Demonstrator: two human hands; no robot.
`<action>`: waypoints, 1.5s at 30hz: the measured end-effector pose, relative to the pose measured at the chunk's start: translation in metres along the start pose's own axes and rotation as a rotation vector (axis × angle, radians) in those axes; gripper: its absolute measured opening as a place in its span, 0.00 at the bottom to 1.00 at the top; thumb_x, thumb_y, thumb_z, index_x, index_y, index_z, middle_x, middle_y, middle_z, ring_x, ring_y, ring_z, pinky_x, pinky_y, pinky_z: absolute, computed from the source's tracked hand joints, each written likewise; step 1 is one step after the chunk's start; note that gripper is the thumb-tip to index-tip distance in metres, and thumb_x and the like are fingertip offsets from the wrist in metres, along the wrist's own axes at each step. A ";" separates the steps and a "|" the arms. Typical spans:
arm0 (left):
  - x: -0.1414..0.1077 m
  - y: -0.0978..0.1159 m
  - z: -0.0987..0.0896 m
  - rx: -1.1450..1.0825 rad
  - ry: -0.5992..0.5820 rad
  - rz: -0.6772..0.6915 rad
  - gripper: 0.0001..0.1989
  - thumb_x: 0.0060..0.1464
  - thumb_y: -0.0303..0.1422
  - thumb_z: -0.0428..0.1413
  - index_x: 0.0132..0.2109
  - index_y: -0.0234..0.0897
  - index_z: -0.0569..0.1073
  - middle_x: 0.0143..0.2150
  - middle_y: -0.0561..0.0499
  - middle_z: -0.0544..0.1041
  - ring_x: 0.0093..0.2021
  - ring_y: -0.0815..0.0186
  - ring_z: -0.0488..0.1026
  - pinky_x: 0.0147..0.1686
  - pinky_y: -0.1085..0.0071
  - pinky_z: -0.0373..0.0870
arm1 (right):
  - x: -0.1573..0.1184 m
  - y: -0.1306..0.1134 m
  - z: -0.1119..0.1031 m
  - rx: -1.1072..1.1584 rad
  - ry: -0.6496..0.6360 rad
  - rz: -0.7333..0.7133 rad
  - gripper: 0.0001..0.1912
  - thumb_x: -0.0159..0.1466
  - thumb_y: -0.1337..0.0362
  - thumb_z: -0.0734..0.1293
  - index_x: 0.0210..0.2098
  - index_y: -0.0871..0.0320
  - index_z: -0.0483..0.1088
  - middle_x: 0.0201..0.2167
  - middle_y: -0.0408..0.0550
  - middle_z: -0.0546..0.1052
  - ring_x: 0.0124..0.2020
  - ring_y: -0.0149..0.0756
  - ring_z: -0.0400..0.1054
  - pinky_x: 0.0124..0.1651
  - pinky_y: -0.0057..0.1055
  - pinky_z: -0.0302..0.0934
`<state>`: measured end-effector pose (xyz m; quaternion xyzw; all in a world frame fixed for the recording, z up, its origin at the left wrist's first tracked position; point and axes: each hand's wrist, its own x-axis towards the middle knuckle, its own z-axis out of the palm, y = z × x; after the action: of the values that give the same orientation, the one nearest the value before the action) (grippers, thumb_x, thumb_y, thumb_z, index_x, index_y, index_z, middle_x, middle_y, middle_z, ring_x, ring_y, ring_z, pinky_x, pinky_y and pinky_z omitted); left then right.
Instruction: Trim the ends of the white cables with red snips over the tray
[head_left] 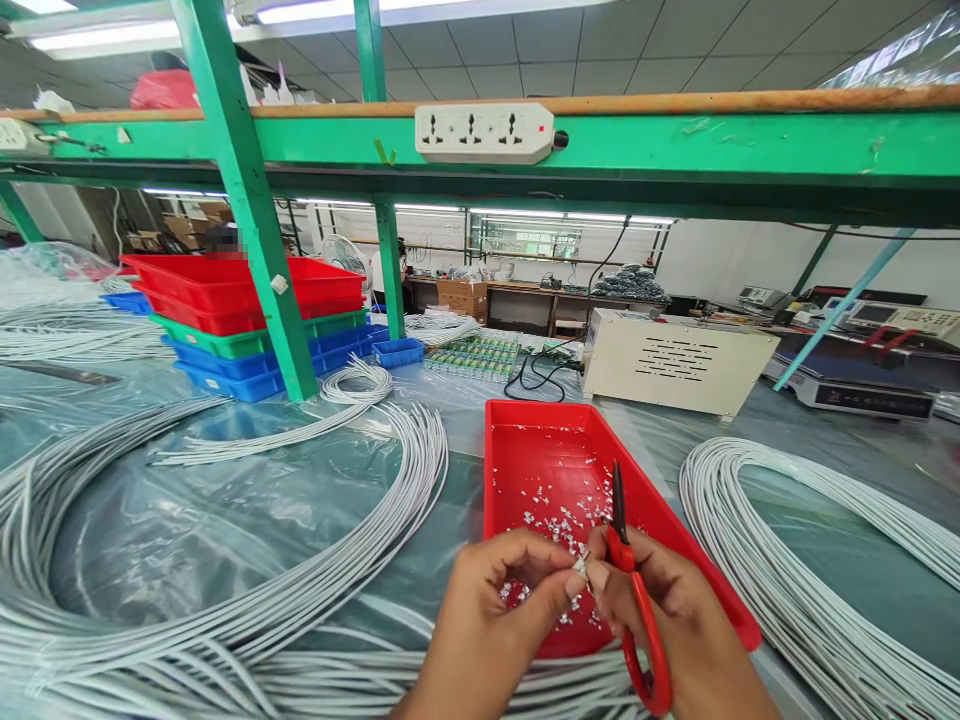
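Over a red tray (525, 455) scattered with small silvery-white scraps, my two hands meet fingertip to fingertip. My left hand (499, 605) pinches a small whitish piece (580, 565), which looks like a cable end. My right hand (660, 600) holds red-handled scissors (651, 640), their dark blades pointing up and away, while its thumb and forefinger touch the same piece. Coils of grey-white cable lie on both sides: a large left coil (375, 530) and a right coil (750, 540). More cable strands pass below my hands.
A green post (251, 220) rises in front of stacked red, green and blue trays (217, 350). Behind the red tray stand a beige metal box (675, 360) and green circuit boards (472, 357). A green shelf beam (697, 145) with a power strip (484, 133) crosses above.
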<state>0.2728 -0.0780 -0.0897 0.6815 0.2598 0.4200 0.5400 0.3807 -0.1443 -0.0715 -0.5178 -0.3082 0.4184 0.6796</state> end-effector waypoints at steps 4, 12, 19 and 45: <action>0.001 0.003 0.000 -0.030 -0.039 -0.064 0.05 0.47 0.31 0.57 0.28 0.33 0.74 0.22 0.51 0.74 0.25 0.70 0.67 0.27 0.76 0.64 | 0.001 0.002 -0.002 -0.009 -0.012 0.000 0.12 0.45 0.61 0.73 0.22 0.60 0.68 0.15 0.35 0.61 0.18 0.21 0.50 0.21 0.17 0.46; 0.000 0.002 0.000 -0.121 -0.086 -0.104 0.08 0.48 0.35 0.57 0.28 0.32 0.74 0.24 0.51 0.73 0.26 0.69 0.67 0.29 0.74 0.65 | 0.000 0.007 0.000 -0.064 0.008 -0.070 0.14 0.47 0.55 0.72 0.23 0.58 0.68 0.17 0.36 0.61 0.20 0.23 0.50 0.22 0.18 0.47; 0.002 0.003 0.000 -0.313 -0.118 -0.218 0.11 0.47 0.37 0.58 0.30 0.31 0.73 0.22 0.52 0.73 0.24 0.71 0.68 0.28 0.75 0.67 | 0.018 0.013 -0.021 -0.523 0.055 -0.204 0.07 0.53 0.58 0.65 0.28 0.55 0.66 0.18 0.38 0.62 0.19 0.28 0.50 0.22 0.25 0.45; 0.005 -0.005 0.003 -0.292 -0.095 -0.207 0.10 0.45 0.35 0.61 0.30 0.31 0.73 0.23 0.52 0.73 0.23 0.71 0.69 0.27 0.74 0.67 | 0.012 -0.008 -0.009 -0.113 -0.043 -0.078 0.07 0.40 0.69 0.75 0.20 0.58 0.74 0.10 0.35 0.65 0.14 0.20 0.53 0.16 0.17 0.47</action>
<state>0.2780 -0.0738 -0.0934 0.5847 0.2390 0.3625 0.6852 0.3953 -0.1388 -0.0667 -0.5336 -0.3659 0.3845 0.6584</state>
